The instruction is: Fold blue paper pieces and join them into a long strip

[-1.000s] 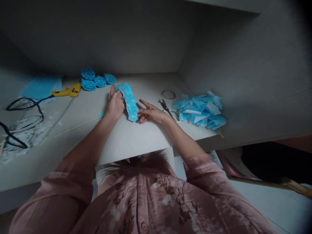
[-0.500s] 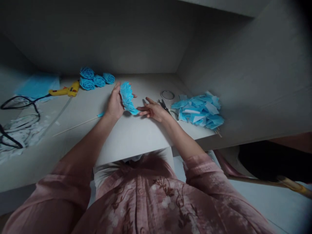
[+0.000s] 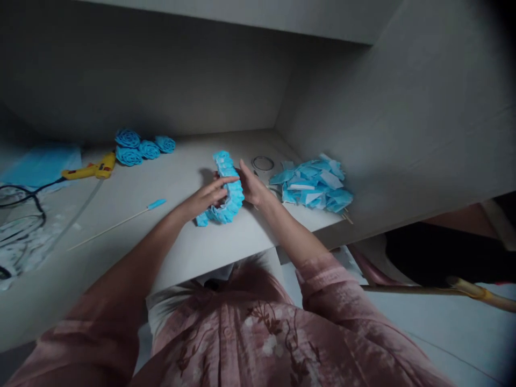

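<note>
A ruffled blue paper strip (image 3: 233, 201) curls in a C shape over the tabletop, its pleated edge facing right. My left hand (image 3: 207, 196) is inside the curve, closed on the strip, with one finger laid across its upper part. Close against the strip's right side is my right hand (image 3: 253, 185), fingers extended and apart; the strip hides some of its fingertips, so I cannot tell how firmly they touch. To the left lies a thin wooden stick (image 3: 108, 229) with a blue wrapped tip (image 3: 156, 203).
Several blue paper roses (image 3: 149, 149) sit at the back left beside a yellow glue gun (image 3: 91, 170) with a black cord. Blue sheets (image 3: 42, 164) and white scraps (image 3: 26, 231) lie farther left. At right are a metal ring (image 3: 263, 163) and a heap of blue pieces (image 3: 312, 183).
The strip has turned over and now curls more, its bend facing right. My left hand has moved from its outer side into the curve. My right hand has come up beside it.
</note>
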Available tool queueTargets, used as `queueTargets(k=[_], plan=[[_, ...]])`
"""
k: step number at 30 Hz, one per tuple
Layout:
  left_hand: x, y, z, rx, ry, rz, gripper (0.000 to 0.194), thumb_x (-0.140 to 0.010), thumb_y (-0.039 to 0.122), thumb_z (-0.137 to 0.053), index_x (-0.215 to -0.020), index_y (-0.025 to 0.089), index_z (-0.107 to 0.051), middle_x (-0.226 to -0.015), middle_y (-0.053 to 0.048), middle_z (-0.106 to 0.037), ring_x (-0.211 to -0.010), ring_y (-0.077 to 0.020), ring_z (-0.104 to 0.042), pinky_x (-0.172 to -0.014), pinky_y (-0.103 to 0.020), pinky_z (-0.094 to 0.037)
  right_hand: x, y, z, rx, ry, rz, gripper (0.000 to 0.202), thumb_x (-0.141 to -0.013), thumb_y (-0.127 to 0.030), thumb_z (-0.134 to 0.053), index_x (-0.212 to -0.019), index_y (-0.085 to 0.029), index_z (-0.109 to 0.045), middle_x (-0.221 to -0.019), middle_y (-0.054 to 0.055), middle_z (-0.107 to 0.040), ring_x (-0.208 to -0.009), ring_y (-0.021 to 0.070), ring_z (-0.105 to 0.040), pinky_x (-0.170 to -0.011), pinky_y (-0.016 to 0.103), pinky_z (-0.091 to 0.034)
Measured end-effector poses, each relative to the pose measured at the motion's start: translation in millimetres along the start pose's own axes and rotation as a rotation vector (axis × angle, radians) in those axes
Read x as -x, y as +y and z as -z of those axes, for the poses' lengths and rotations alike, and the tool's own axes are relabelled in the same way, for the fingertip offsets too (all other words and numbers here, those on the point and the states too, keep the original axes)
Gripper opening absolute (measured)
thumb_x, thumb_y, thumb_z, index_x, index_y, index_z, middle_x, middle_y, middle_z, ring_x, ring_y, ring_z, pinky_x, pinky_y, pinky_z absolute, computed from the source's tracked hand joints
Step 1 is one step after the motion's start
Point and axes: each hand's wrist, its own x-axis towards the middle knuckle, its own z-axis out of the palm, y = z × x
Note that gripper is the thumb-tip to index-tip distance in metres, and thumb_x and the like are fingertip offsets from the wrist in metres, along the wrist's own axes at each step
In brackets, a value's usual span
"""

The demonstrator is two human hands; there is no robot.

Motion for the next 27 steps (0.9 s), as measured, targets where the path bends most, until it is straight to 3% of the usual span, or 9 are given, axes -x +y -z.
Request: queueTargets(k=[2,4,6,10,13,21,27], plan=[[0,-2,1.2,-0.041,-0.018,-0.009,0.055,-0.085,0.048,-0.088,-0.135,0.025,-0.082,-0.113,-0.01,-0.081,-0.099,-0.0271,-0.075,-0.088,-0.034,-0.058,2,-4,0,-0.068,0.027,0.041,0.046,-0.106,-0.056,-0.056,-0.13,-0.02,-0.07,-0.101,0.009,-0.086,-0.098,0.0257,-0.081,-0.085,0.039,-0.07],[-3,-3,5.1,-0.037,-0.021,-0.032,0.056,-0.084,0.05,-0.088,-0.134,0.025,-0.083,-0.119,-0.011,-0.083,-0.106,-0.0293,-0.076,-0.096,-0.037,-0.058,5,-8,-1,-0.116,0.109,0.112,0.031,-0.098,-0.035,-0.063,-0.124,-0.019,-0.071,-0.105,0.009,-0.087,-0.102,0.0252,-0.082,-0.087,0.038,-0.07],[-5,-2,11.1,-0.04,0.029,-0.076,0.053,-0.086,0.056,-0.085,-0.126,0.021,-0.086,-0.122,-0.014,-0.083,-0.112,-0.0304,-0.077,-0.1,-0.039,-0.058,7,-12,-2,-0.125,0.187,0.188,0.027,-0.091,-0.024,-0.066,-0.116,-0.019,-0.071,-0.107,0.008,-0.087,-0.105,0.0244,-0.082,-0.088,0.036,-0.07],[-7,4,22.9,-0.092,0.29,-0.18,0.045,-0.093,0.06,-0.077,-0.1,0.017,-0.089,-0.116,-0.016,-0.084,-0.11,-0.0278,-0.076,-0.096,-0.034,-0.057,10,-16,-9,-0.124,0.256,0.259,0.022,-0.089,-0.027,-0.07,-0.11,-0.021,-0.07,-0.111,0.009,-0.086,-0.11,0.0244,-0.081,-0.093,0.036,-0.069],[-7,7,25.9,-0.085,0.366,-0.158,0.044,-0.09,0.059,-0.081,-0.094,0.016,-0.086,-0.108,-0.016,-0.084,-0.098,-0.0248,-0.076,-0.085,-0.031,-0.056,11,-17,-13,-0.133,0.267,0.283,0.022,-0.09,-0.031,-0.071,-0.11,-0.022,-0.07,-0.112,0.009,-0.085,-0.113,0.0239,-0.08,-0.097,0.036,-0.068],[-10,-2,22.7,-0.027,0.089,0.07,0.053,-0.093,0.061,-0.081,-0.112,0.011,-0.085,-0.104,-0.018,-0.082,-0.087,-0.0242,-0.077,-0.079,-0.034,-0.059,2,-18,-3,-0.242,0.322,0.334,0.023,-0.097,-0.034,-0.067,-0.118,-0.024,-0.067,-0.118,0.006,-0.084,-0.119,0.0208,-0.078,-0.103,0.037,-0.065],[-11,-5,19.2,0.014,0.126,0.012,0.061,-0.087,0.057,-0.087,-0.13,0.016,-0.078,-0.106,-0.013,-0.082,-0.087,-0.0224,-0.077,-0.077,-0.032,-0.057,9,-30,-15,-0.189,0.315,0.359,0.027,-0.095,-0.037,-0.07,-0.118,-0.023,-0.069,-0.12,0.007,-0.085,-0.12,0.0221,-0.078,-0.099,0.035,-0.066]])
